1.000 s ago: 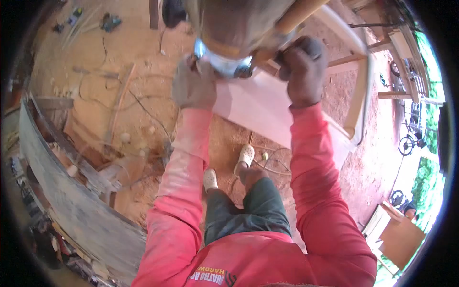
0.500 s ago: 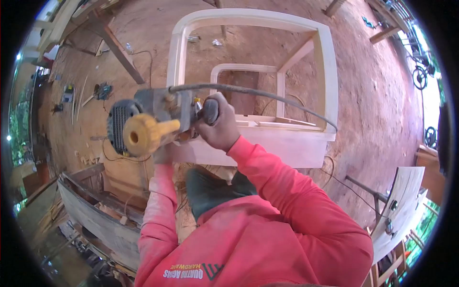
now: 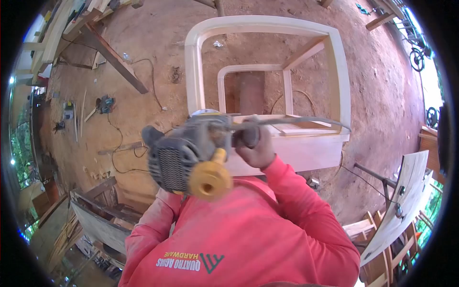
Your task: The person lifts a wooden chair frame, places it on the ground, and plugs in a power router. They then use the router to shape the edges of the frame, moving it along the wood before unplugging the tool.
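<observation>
A power tool [image 3: 174,155] with a ribbed dark housing and a yellow round part is held up in front of my torso, slightly blurred. My right hand [image 3: 257,148] is closed around its dark side handle, from which side a thick cable runs right. The tool hides my left hand; only the left sleeve [image 3: 155,215] shows below it. Just beyond the tool stands a pale wooden frame [image 3: 342,81] with rounded corners, and its flat near board [image 3: 301,153] lies beside my right hand.
A smaller power tool [image 3: 105,104] and cords lie on the dirt floor at the left. A wooden box-like piece [image 3: 98,225] is at the lower left. A pale panel [image 3: 399,205] leans at the lower right. A timber leg [image 3: 114,60] slants across the upper left.
The power tool has moved right and nearer my torso, with its housing turned. My right hand has moved right and down with it. My left hand has gone out of sight behind the tool.
</observation>
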{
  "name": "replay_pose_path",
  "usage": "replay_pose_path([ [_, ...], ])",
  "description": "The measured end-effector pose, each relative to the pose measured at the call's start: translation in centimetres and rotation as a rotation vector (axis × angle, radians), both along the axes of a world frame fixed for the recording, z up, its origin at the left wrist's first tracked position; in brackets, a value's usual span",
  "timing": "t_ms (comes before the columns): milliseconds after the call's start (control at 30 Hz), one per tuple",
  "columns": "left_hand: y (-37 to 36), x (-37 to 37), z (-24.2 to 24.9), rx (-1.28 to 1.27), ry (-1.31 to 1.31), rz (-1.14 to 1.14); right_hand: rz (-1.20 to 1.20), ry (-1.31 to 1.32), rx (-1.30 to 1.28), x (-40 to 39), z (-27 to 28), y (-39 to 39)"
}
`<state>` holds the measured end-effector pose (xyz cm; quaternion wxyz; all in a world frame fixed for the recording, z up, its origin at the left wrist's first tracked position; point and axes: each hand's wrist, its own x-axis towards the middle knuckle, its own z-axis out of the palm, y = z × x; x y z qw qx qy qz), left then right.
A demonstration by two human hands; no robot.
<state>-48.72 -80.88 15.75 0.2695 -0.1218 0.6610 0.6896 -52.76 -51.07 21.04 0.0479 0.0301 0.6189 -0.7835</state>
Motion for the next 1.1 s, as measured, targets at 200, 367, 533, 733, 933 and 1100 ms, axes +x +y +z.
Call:
replay_pose_path([
  [200, -4.4, -5.4, 2.0, 0.099, -0.127, -0.198, -0.067, 0.023, 0.235, 0.4, 0.6, -0.5],
  [367, -6.8, -7.3, 3.7, 0.313, 0.231, 0.026, -0.037, 0.121, 0.471, -0.2, 0.4, 0.5],
  [533, -2.2, -7.9, 5.8, 0.186, 0.271, 0.124, -0.239, 0.153, 0.583, -1.6, 2.8, 0.1],
  [733, 0.4, -8.7, 5.9, -0.018, 0.339, 0.263, -0.265, 0.122, 0.517, -2.0, 2.3, 0.6],
  [933, -0.4, -9.2, 5.3, -0.03, 0.436, 0.254, -0.215, 0.046, 0.558, -1.9, 1.7, 0.4],
  [1100, -0.6, -9.4, 4.7, -0.043, 0.486, 0.234, -0.234, 0.126, 0.568, -2.0, 1.0, 0.6],
])
